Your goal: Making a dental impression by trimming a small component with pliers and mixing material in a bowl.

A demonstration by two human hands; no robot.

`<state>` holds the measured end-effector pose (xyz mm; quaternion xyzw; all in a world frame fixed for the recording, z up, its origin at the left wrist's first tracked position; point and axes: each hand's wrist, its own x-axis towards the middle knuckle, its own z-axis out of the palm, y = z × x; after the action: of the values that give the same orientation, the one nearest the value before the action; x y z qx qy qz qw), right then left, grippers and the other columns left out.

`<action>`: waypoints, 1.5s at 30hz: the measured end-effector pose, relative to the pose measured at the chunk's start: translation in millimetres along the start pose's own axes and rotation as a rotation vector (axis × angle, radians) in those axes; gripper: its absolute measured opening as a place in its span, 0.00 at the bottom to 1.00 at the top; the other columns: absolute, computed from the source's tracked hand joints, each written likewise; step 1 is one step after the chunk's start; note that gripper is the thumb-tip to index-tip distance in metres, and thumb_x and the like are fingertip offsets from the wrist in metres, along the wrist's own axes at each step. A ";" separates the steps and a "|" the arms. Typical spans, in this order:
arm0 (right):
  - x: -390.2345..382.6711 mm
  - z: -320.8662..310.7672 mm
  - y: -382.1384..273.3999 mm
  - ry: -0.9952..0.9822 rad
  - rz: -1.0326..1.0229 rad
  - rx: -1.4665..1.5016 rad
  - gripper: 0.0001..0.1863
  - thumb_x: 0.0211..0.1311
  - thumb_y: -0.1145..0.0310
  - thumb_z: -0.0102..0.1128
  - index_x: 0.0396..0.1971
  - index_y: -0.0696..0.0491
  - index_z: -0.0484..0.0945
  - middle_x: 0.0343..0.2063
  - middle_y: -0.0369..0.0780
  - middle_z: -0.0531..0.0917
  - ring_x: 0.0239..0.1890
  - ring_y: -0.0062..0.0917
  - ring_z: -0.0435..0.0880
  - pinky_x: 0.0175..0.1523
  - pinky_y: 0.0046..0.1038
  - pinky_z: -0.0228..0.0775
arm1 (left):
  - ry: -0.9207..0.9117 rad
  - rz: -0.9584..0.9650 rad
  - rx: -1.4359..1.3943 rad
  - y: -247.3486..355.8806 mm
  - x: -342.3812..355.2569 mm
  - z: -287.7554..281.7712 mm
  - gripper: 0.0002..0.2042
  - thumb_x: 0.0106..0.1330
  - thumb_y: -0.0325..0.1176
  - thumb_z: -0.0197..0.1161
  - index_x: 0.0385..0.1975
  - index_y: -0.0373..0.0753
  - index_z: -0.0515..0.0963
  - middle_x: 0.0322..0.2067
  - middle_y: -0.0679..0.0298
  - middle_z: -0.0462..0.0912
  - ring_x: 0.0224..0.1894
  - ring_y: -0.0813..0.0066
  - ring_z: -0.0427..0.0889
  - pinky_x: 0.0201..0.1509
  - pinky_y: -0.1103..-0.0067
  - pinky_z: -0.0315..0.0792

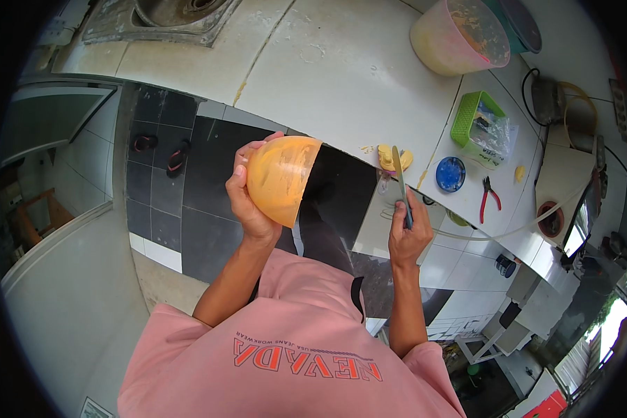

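Observation:
My left hand point(242, 200) is wrapped round a rounded bowl point(284, 177), tipped on its side with its rim facing right. The bowl looks see-through, and orange-yellow stuff is smeared over its wall. In my right hand point(409, 240) is a knife point(399, 171), gripped by its dark blue-green handle with the blade pointing away from me. Just by the blade, yellow lumps point(386, 156) lie at the counter's near edge, with small crumbs beside them. A gap separates the knife from the bowl.
On the white tiled counter point(327, 76) are a blue round lid point(451, 174), red-handled pliers point(490, 198), a green basket point(475, 118) with plastic bags, and a large smeared tub point(460, 38). A steel sink point(181, 17) is at far left. A pale hose point(508, 233) crosses the right side.

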<state>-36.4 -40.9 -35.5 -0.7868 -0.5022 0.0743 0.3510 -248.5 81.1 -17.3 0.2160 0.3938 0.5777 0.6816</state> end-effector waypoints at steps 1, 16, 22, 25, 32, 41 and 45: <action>1.7 -2.1 -3.0 -0.001 0.017 0.000 0.16 0.60 0.79 0.56 0.49 0.58 0.80 0.24 0.42 0.76 0.22 0.27 0.74 0.28 0.28 0.67 | 0.014 -0.010 0.000 0.8 0.1 -0.3 0.24 0.67 0.50 0.40 0.49 0.37 0.71 0.58 0.46 0.71 0.58 0.60 0.72 0.63 0.67 0.67; 16.1 -32.0 -0.7 -0.092 -0.060 -0.147 0.18 0.57 0.82 0.60 0.48 0.53 0.82 0.28 0.40 0.78 0.20 0.22 0.76 0.23 0.23 0.67 | 0.088 -0.077 -0.020 3.3 -5.8 -8.3 0.25 0.67 0.51 0.41 0.51 0.37 0.72 0.57 0.51 0.73 0.57 0.62 0.74 0.63 0.68 0.68; 9.0 -33.5 3.2 -0.115 -0.072 -0.145 0.18 0.56 0.83 0.59 0.47 0.54 0.82 0.29 0.40 0.78 0.20 0.21 0.76 0.24 0.23 0.68 | 0.090 -0.061 -0.019 4.2 -7.5 -13.4 0.25 0.67 0.50 0.41 0.52 0.37 0.72 0.57 0.50 0.74 0.57 0.61 0.74 0.63 0.68 0.68; 4.2 -35.0 6.1 -0.110 -0.059 -0.145 0.18 0.56 0.83 0.59 0.47 0.54 0.82 0.29 0.40 0.78 0.21 0.21 0.76 0.25 0.23 0.69 | 0.103 -0.056 -0.018 5.3 -8.9 -15.2 0.25 0.67 0.50 0.41 0.51 0.37 0.72 0.57 0.50 0.74 0.58 0.61 0.74 0.63 0.67 0.67; 9.2 -32.4 6.6 -0.110 -0.061 -0.135 0.19 0.56 0.83 0.59 0.48 0.53 0.82 0.29 0.40 0.78 0.21 0.21 0.77 0.25 0.23 0.69 | 0.131 -0.054 -0.016 6.2 -9.9 -15.6 0.24 0.68 0.49 0.40 0.52 0.37 0.72 0.57 0.49 0.74 0.58 0.60 0.74 0.63 0.67 0.68; 18.4 -25.8 1.1 -0.139 -0.081 -0.158 0.19 0.56 0.83 0.60 0.48 0.52 0.82 0.29 0.40 0.78 0.21 0.21 0.77 0.26 0.23 0.71 | 0.151 -0.047 -0.025 9.2 -11.4 -19.4 0.24 0.68 0.49 0.40 0.51 0.37 0.72 0.56 0.49 0.74 0.57 0.59 0.74 0.63 0.66 0.68; 25.2 -24.5 -4.3 -0.147 -0.064 -0.152 0.19 0.56 0.83 0.60 0.48 0.52 0.82 0.29 0.40 0.78 0.22 0.21 0.77 0.27 0.23 0.71 | 0.176 -0.049 -0.036 10.4 -11.2 -21.0 0.24 0.68 0.49 0.40 0.51 0.37 0.72 0.56 0.48 0.74 0.57 0.59 0.75 0.63 0.66 0.68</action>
<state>-15.9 -30.3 -8.7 -0.7872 -0.5555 0.0826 0.2547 -271.7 69.5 -18.8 0.1426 0.4469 0.5846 0.6619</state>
